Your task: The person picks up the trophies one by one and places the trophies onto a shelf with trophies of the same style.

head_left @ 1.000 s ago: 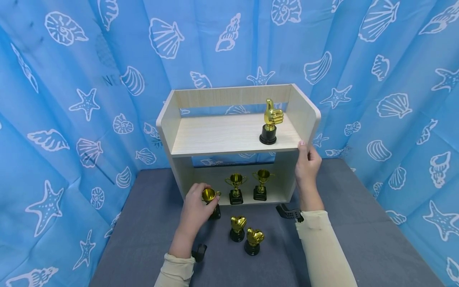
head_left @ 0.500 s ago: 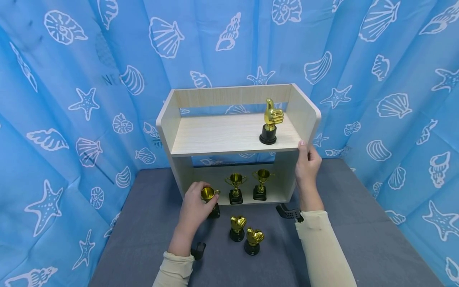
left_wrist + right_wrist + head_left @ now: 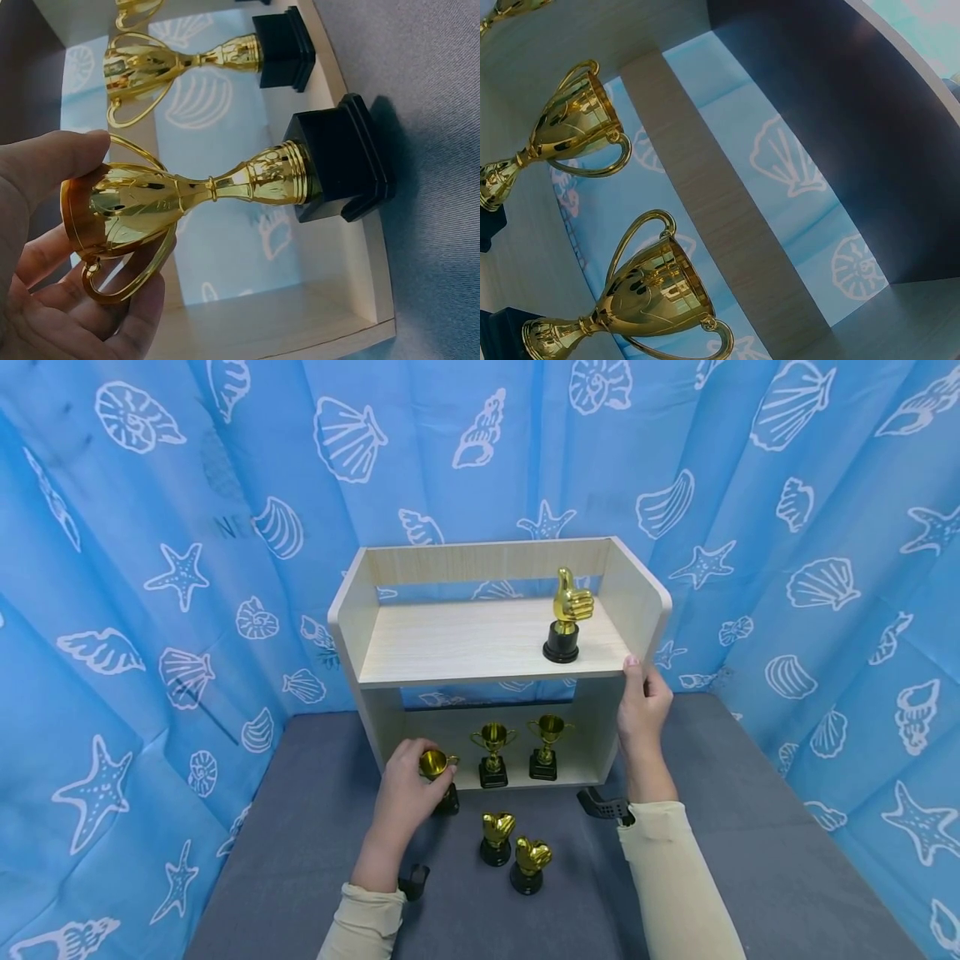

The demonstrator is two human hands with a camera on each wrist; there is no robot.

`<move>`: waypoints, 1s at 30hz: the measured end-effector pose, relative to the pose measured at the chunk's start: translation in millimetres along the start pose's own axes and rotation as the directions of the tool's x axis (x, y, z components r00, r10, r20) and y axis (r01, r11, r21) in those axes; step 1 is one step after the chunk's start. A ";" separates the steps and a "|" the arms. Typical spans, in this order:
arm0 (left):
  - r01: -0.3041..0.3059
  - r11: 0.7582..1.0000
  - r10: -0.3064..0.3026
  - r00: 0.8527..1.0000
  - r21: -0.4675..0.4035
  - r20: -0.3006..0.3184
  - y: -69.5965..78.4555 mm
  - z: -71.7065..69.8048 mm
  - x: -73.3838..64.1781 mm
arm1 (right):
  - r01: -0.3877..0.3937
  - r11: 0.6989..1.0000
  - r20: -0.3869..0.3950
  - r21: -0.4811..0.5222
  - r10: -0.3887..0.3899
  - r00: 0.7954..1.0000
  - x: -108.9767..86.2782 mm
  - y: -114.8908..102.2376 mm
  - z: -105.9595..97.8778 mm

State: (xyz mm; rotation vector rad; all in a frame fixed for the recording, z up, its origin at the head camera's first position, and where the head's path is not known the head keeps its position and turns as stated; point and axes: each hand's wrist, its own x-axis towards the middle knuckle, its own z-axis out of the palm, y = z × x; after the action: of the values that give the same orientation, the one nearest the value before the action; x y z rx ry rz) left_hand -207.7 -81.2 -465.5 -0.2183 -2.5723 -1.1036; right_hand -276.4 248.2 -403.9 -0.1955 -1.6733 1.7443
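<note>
My left hand (image 3: 408, 785) holds a gold trophy cup (image 3: 135, 206) by its bowl, just in front of the lower shelf's left part. In the left wrist view the thumb lies at the rim and the fingers curl behind a handle. The cup's black base sits outside the shelf's front edge; whether it touches the table I cannot tell. With my right hand (image 3: 643, 706) I grip the right end of the upper board of the small wooden shelf (image 3: 450, 639). Two more trophy cups, a middle one (image 3: 493, 752) and a right one (image 3: 547, 743), stand upright on the lower level.
A gold thumbs-up trophy (image 3: 566, 614) stands on the upper level at the right. Two smaller gold trophies on round black bases, a left one (image 3: 496, 839) and a right one (image 3: 528, 864), stand on the grey tabletop (image 3: 750, 860). A blue shell-patterned curtain (image 3: 150, 527) hangs behind.
My left hand and the trophy cup in it have shifted very slightly to the left. The right hand keeps its grip on the shelf, and the other trophies have not moved.
</note>
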 end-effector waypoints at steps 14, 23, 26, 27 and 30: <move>0.021 1.000 -0.021 1.000 0.007 0.020 -3.6 1.0 5.8 | 0.007 1.000 -0.016 0.002 -0.007 1.000 0.6 1.0 0.3; 0.021 0.999 -0.022 0.999 0.028 0.031 -2.3 1.1 10.8 | 0.006 1.000 -0.014 0.007 -0.006 1.000 1.8 2.7 0.8; 0.022 0.999 -0.023 0.999 0.036 0.034 -1.2 1.0 12.1 | 0.009 1.000 -0.010 0.016 -0.009 1.000 1.5 2.4 0.4; 0.024 0.999 -0.025 0.999 0.036 0.034 -0.5 0.8 12.5 | 0.011 1.000 -0.010 0.016 -0.011 1.000 1.6 2.6 0.2; 0.029 0.999 -0.030 0.999 0.029 0.040 1.0 0.3 13.1 | 0.015 1.000 -0.011 0.017 -0.015 1.000 1.8 3.2 -0.5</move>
State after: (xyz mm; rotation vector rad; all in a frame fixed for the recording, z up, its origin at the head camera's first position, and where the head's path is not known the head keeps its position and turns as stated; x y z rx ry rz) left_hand -219.7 -80.2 -460.2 -0.1983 -2.6329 -1.0825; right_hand -278.7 249.9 -406.3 -0.1832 -1.6474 1.7431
